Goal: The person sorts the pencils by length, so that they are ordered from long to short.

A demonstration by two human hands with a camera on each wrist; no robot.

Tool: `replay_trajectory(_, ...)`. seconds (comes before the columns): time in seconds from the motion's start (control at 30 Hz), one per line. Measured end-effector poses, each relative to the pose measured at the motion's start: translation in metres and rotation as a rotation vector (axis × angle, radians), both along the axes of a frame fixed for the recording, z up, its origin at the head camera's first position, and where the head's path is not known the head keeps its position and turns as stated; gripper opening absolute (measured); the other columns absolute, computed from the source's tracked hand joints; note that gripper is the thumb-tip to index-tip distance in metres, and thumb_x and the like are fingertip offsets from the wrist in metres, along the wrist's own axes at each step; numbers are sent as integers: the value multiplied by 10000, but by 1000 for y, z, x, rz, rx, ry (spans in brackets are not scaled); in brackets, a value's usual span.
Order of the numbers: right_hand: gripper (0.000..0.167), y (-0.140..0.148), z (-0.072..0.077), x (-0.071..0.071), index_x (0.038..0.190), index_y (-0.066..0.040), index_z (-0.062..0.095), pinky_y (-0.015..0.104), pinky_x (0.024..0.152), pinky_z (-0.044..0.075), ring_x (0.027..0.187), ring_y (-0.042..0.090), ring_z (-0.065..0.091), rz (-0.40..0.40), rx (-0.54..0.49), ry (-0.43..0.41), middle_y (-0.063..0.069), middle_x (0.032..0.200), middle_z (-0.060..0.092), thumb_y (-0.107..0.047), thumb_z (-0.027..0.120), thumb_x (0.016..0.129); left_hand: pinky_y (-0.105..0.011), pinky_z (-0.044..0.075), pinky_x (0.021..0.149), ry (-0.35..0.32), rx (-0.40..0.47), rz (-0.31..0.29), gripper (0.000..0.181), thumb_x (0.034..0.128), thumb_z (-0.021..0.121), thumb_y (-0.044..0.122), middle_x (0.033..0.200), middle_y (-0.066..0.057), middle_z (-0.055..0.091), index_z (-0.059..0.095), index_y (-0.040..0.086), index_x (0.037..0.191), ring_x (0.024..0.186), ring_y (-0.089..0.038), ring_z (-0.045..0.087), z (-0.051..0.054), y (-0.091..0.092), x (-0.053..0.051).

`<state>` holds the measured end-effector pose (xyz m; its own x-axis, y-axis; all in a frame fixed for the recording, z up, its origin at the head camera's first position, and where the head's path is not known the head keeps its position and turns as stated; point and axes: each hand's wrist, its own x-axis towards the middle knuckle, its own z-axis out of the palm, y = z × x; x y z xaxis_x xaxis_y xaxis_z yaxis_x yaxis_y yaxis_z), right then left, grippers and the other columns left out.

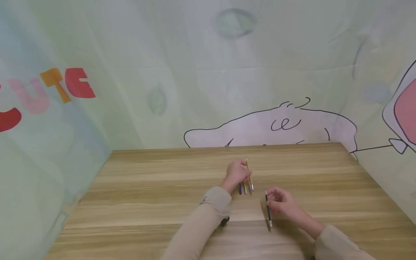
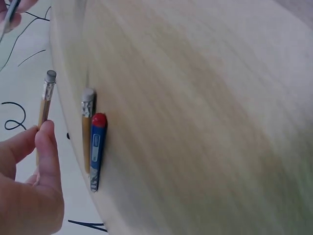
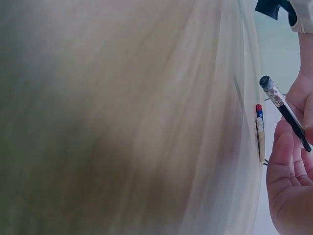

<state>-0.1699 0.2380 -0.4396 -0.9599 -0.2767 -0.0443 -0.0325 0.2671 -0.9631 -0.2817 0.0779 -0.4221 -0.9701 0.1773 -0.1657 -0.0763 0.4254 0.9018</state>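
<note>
My left hand (image 1: 236, 172) pinches a wooden pencil (image 2: 45, 107) between thumb and fingers, its grey eraser end pointing toward me, above the tabletop. Just below it on the table lie a second wooden pencil (image 2: 86, 132) with a pale eraser and a slim blue item (image 2: 97, 147) with a red end and a light label, side by side. Nearer and to the right, my right hand (image 1: 281, 202) holds a black pencil (image 3: 289, 115) by its upper part, the silver ferrule and dark eraser angled down toward me. The fingers partly cover both held pencils.
The wood-grain table (image 1: 146, 187) runs back to a printed fabric wall (image 1: 162, 90) behind it, with more fabric at both sides. A small black object (image 1: 224, 221) shows at the left sleeve's cuff.
</note>
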Motion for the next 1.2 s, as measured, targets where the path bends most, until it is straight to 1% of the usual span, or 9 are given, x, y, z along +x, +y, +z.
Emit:
replay_trajectory(0.13,364,1,1,0,1071,151,395,236,558,472,599,67,502,-20,7,-20,21,754,528,-11,537,778,-149,448,416,11,-73,20,395,704,665,-4,670,-82,641,561,-13,1085,438,-69,521,-3,7,-1)
replay_trajectory(0.3,361,3,1,1,1068,152,401,246,556,476,595,78,506,-26,20,-22,48,759,531,-12,536,775,-137,447,426,53,-184,22,387,713,671,31,747,-81,634,565,11,1086,484,-75,562,-6,12,1)
replay_trajectory(0.37,357,4,1,0,1065,154,401,247,549,475,589,78,504,-26,19,-19,48,755,528,-7,535,776,-144,443,423,62,-201,24,383,713,671,39,735,-74,627,568,20,1081,488,-80,561,-7,13,2)
replay_trajectory(0.6,337,6,-1,0,1052,149,401,241,533,468,574,65,500,-29,12,-4,25,738,523,6,535,778,-195,393,437,108,-320,18,243,713,670,91,720,-17,566,597,69,944,525,-107,463,-6,17,6)
replay_trajectory(0.8,338,7,-1,1,1056,145,406,245,535,470,575,69,503,-40,23,-5,30,742,522,0,535,779,-208,384,450,156,-394,-9,133,706,671,88,683,-17,554,584,76,806,550,-126,467,-10,19,7)
replay_trajectory(0.9,346,8,-1,1,1059,147,403,248,538,475,576,74,505,-45,22,-13,39,745,524,-1,536,776,-228,441,526,202,-445,-29,148,707,676,105,781,-41,620,609,76,835,640,-147,536,-11,20,6)
replay_trajectory(0.97,346,8,0,1,1058,149,403,247,539,475,576,74,505,-47,21,-14,40,746,525,1,535,774,-255,485,629,234,-490,-48,194,717,675,124,888,-50,653,631,82,901,753,-170,588,-12,20,6)
replay_trajectory(1.07,342,8,0,1,1053,151,405,242,535,474,572,71,505,-47,17,-10,30,738,527,4,534,773,-282,491,771,270,-565,-79,248,740,668,164,1001,-33,657,642,115,981,896,-180,608,-13,19,5)
replay_trajectory(1.2,338,8,0,1,1050,153,406,237,534,470,574,66,503,-48,16,0,13,732,527,3,531,774,-273,491,762,314,-645,-121,211,762,659,210,995,1,665,659,151,965,900,-158,612,-14,18,2)
